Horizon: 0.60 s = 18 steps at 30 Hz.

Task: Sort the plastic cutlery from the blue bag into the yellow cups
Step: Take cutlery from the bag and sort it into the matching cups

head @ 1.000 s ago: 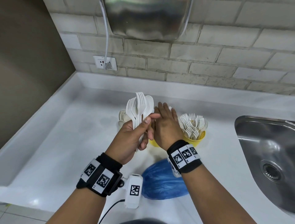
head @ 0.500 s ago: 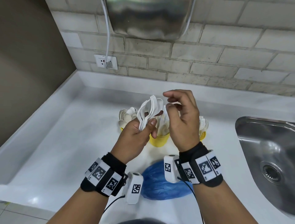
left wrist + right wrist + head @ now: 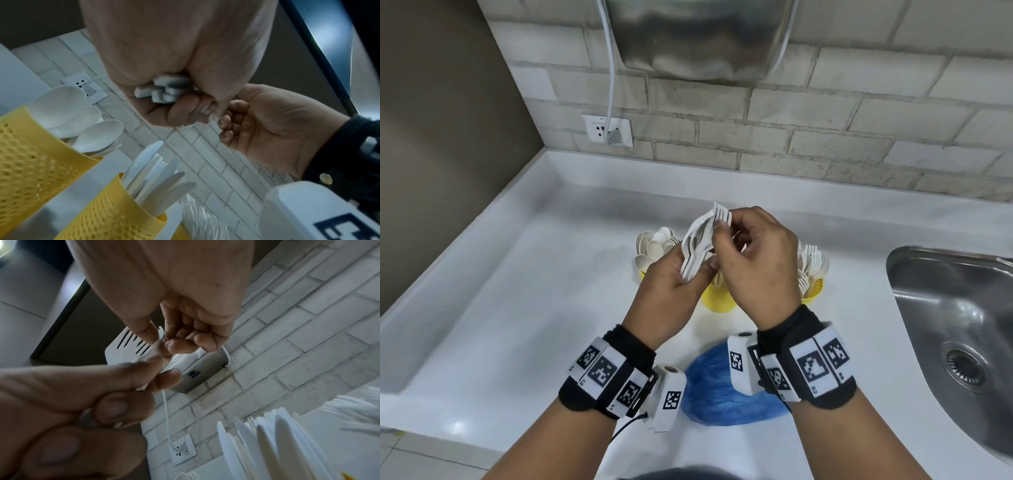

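My left hand [image 3: 674, 284] grips a bundle of white plastic forks [image 3: 700, 243] by the handles, whose square ends [image 3: 164, 91] stick out of the fist. My right hand [image 3: 753, 253] pinches the tines end of one fork [image 3: 156, 347] at the top of the bundle. Three yellow mesh cups stand behind the hands: the left cup [image 3: 30, 155] holds spoons [image 3: 657, 245], the middle cup [image 3: 717, 299] holds knives [image 3: 156, 177], the right cup [image 3: 813, 291] holds forks [image 3: 811, 265]. The blue bag [image 3: 722, 394] lies crumpled on the counter between my wrists.
The white counter [image 3: 517, 308] has a raised rim at the left and back. A steel sink [image 3: 955, 329] is at the right. On the brick wall are a socket [image 3: 607, 130] with a cable and a steel appliance [image 3: 698, 34] above.
My right hand rose from the cups and closed its thumb and finger on the top of the fork bundle. The left hand tilted the bundle to the right.
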Each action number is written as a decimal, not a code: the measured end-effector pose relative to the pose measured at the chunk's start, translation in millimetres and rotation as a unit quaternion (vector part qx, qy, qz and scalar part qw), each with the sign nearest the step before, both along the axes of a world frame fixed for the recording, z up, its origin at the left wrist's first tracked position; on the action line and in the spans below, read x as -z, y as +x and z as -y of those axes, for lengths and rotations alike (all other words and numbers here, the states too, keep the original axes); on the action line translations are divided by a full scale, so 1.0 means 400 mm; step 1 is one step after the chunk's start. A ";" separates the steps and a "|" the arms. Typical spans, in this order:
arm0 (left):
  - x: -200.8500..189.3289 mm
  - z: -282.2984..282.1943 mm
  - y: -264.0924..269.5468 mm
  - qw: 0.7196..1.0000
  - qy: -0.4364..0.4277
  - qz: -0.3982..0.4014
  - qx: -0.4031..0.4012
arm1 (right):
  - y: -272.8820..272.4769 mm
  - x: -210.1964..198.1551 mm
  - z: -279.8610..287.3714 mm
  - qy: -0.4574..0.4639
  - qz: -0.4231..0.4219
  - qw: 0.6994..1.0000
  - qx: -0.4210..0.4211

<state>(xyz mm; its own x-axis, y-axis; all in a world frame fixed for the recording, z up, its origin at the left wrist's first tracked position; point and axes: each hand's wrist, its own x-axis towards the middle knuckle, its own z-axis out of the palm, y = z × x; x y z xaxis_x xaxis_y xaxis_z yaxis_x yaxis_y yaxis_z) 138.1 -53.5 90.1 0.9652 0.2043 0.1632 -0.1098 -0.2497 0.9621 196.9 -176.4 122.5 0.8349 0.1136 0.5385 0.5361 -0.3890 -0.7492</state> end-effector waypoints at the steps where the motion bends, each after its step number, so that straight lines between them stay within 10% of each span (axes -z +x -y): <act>1: -0.005 0.001 -0.001 1.000 0.002 0.005 0.009 | 0.001 0.002 -0.002 0.020 -0.015 1.000 -0.004; 14: -0.038 0.005 -0.017 0.990 -0.125 -0.053 0.033 | 0.015 -0.015 0.009 0.194 -0.214 0.953 -0.090; 18: -0.037 -0.003 -0.022 0.985 -0.153 -0.067 0.041 | 0.024 -0.030 0.022 0.356 -0.263 0.892 -0.086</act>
